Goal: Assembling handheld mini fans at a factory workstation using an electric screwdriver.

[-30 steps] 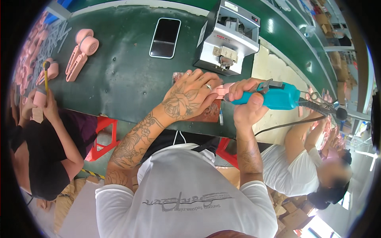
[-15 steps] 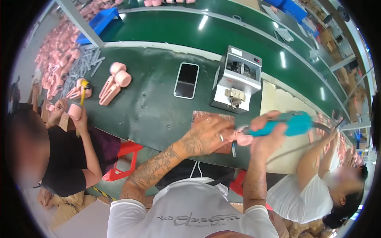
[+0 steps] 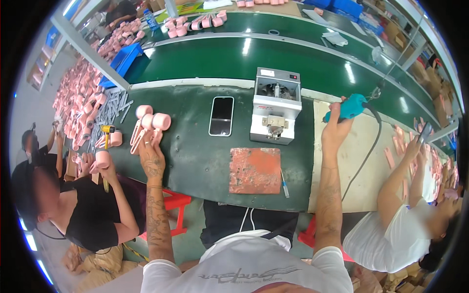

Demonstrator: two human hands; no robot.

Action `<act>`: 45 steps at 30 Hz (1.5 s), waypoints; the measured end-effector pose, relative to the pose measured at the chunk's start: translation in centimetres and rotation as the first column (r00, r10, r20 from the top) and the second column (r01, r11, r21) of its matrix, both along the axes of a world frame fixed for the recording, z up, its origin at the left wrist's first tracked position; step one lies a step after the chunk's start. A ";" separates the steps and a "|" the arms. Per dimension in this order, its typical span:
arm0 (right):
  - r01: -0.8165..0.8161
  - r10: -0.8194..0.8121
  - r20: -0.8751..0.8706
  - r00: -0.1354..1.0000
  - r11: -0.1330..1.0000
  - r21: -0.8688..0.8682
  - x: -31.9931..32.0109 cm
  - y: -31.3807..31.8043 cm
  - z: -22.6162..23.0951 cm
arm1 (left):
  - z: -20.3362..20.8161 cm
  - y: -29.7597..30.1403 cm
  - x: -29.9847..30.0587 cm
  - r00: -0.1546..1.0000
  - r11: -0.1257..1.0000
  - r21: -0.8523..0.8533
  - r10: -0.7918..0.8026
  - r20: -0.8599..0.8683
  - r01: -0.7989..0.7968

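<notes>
My left hand [image 3: 151,155] reaches out to the left, its fingers closed around a pink plastic part [image 3: 161,121] with a round cup-like head. It lies against other pink parts [image 3: 143,112] with slotted handles; how many overlap there is hard to tell. My right hand [image 3: 335,128] is raised on the right and wrapped around a teal electric screwdriver [image 3: 352,106], which hangs from a hook with its cord trailing down. In front of me a worn reddish board [image 3: 255,171] lies on the green bench, with a slim pen-like tool [image 3: 284,183] along its right edge.
A grey screw-feeder machine [image 3: 276,105] stands behind the board, beside a phone [image 3: 221,116]. Pink parts [image 3: 73,110] and grey strips [image 3: 110,107] are heaped at far left. Co-workers sit on both sides; the left one handles a pink part near a yellow-headed hammer [image 3: 107,130].
My hands have parted from above the board. The left carried a pink part to the group at left; the right moved the screwdriver up and right. The view has shifted too.
</notes>
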State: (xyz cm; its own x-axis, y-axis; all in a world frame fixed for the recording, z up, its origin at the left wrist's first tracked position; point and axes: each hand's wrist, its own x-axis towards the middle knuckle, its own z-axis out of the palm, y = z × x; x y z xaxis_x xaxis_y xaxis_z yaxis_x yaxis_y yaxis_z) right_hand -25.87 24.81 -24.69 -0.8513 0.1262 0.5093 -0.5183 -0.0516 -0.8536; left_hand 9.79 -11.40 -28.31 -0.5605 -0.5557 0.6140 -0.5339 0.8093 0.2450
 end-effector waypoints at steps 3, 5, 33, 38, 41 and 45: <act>0.117 -0.100 -0.215 0.972 0.991 0.070 0.3 0.6 -1.5 | 1.1 0.0 -2.6 1.000 0.985 -0.174 0.004 0.010 -0.002; -0.054 0.059 -0.061 0.996 0.996 0.070 2.0 0.5 -1.4 | 0.3 0.8 -4.2 0.996 0.996 -0.005 -0.091 -0.007 0.091; -0.283 0.279 0.047 0.959 0.953 0.109 4.4 0.1 -1.0 | -2.1 3.1 -19.0 0.944 0.574 0.777 -0.321 -0.076 0.258; -0.057 0.053 0.060 0.997 0.995 0.077 4.3 0.5 -1.4 | -0.7 6.6 -19.8 0.637 -0.430 0.559 0.052 -0.769 0.709; -0.067 0.074 -0.030 0.997 0.977 0.203 3.7 0.5 -1.3 | 0.1 6.3 -19.1 0.644 -0.346 0.589 0.059 -0.763 0.730; -0.085 0.105 -0.091 0.990 0.976 0.199 3.8 -0.8 -1.6 | 0.1 6.0 -18.1 0.719 -0.215 0.706 -0.021 -0.694 0.675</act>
State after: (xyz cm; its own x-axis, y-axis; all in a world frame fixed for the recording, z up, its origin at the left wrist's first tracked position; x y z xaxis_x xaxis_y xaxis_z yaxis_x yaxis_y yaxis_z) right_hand -22.08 23.99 -26.24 -0.7980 -0.0624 0.5994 -0.6024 0.0573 -0.7961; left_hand -8.36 -5.37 -28.26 -0.8791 -0.4683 -0.0890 0.1222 -0.4018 0.9075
